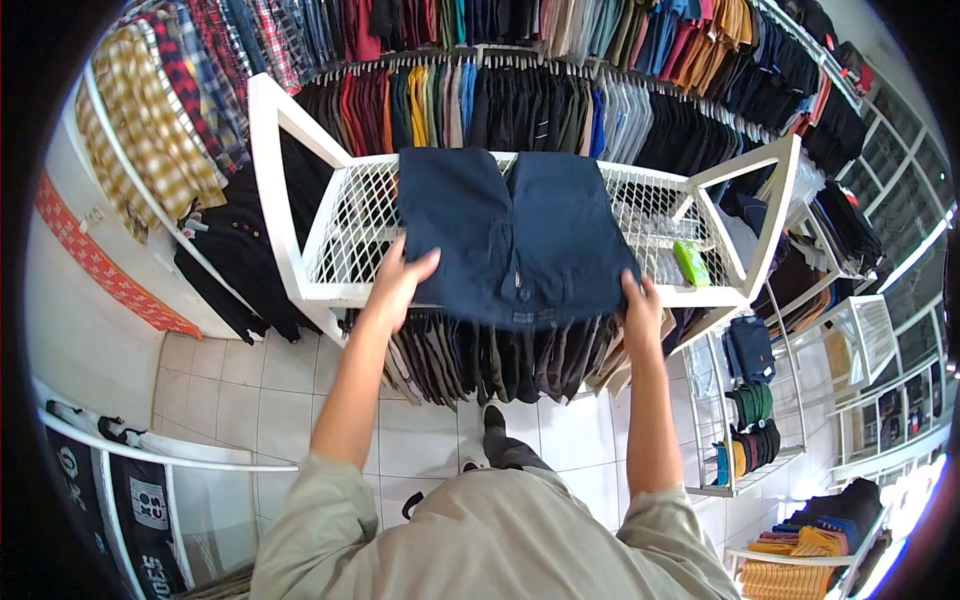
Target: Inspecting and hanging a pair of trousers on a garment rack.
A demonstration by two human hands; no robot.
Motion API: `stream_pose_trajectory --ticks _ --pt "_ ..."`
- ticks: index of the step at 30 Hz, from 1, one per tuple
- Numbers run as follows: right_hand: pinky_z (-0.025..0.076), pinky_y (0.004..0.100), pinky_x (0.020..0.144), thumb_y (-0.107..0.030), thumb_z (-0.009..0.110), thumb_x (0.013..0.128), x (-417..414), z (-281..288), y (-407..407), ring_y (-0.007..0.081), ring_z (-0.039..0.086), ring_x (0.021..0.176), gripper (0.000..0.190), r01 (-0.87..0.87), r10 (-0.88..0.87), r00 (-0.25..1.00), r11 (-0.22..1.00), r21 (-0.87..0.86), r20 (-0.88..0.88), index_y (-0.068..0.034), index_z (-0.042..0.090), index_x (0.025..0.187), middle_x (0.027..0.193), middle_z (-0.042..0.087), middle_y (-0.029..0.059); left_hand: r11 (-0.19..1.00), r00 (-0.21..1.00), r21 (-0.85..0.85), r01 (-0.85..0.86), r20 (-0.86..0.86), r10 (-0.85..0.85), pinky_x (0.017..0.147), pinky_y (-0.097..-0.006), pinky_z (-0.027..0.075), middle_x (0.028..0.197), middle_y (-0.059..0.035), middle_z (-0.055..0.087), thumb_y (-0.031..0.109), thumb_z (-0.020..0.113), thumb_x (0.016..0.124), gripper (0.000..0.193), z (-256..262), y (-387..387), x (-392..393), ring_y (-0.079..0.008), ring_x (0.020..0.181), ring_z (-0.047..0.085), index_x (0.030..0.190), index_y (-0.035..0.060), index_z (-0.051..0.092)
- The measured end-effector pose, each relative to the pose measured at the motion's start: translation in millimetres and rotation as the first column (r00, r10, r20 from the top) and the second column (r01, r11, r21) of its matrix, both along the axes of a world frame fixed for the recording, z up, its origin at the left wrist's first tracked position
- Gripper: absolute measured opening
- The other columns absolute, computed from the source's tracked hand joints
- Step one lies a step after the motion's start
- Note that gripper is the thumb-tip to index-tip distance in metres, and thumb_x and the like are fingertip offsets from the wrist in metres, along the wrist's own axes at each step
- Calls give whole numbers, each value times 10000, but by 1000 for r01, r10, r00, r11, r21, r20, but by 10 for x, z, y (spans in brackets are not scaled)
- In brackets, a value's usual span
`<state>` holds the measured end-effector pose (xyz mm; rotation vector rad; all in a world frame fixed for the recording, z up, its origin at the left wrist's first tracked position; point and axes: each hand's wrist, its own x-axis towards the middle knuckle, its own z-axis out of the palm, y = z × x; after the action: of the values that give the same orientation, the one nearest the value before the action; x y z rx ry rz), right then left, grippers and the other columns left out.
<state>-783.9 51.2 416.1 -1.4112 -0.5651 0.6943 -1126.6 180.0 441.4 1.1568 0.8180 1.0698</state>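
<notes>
A pair of dark navy trousers (465,217) is spread over a white metal mesh shelf (367,292), waistband towards me and legs pointing away. The waistband, slightly blurred, reaches past the shelf's front bar. A fly and a waist button show in the middle. My left hand (397,285) holds the left side of the trousers near the waist, thumb on top and some fingers hidden. At the opposite side, my right hand (642,311) pinches the edge near the waist, its fingertips partly hidden by the cloth.
A bright green packet (691,262) and clear plastic (652,225) lie at the shelf's right. Dark trousers (487,360) hang beneath it. Shirts (510,105) fill the racks behind; plaid shirts (142,112) hang at left. A wire rack (750,450) with folded clothes stands right.
</notes>
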Motion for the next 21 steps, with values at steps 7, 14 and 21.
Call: stream_pose_trajectory --ticks 7,14,21 --pt "415 248 523 -261 681 1003 404 1043 508 53 505 608 312 -55 45 998 956 289 41 -30 658 1211 818 623 -28 992 975 105 67 204 -87 954 -410 569 1194 -121 711 132 701 974 373 1197 537 180 -227 1076 703 1312 17 590" --pt "527 380 870 -283 733 974 481 -180 -95 263 672 936 461 51 -76 908 996 71 411 22 593 1290 1037 699 169 945 924 262 -198 -271 269 1064 -387 479 1279 -178 687 230 782 915 620 -299 -215 16 -287 1178 663 1412 -26 514" --pt "535 482 815 -240 670 988 186 -542 -509 416 681 953 445 171 -167 407 980 105 898 -104 556 1396 1094 681 255 691 457 690 -216 -554 696 1001 -451 480 1361 -228 564 289 790 892 759 -547 -879 199 -404 1213 571 1523 81 423"
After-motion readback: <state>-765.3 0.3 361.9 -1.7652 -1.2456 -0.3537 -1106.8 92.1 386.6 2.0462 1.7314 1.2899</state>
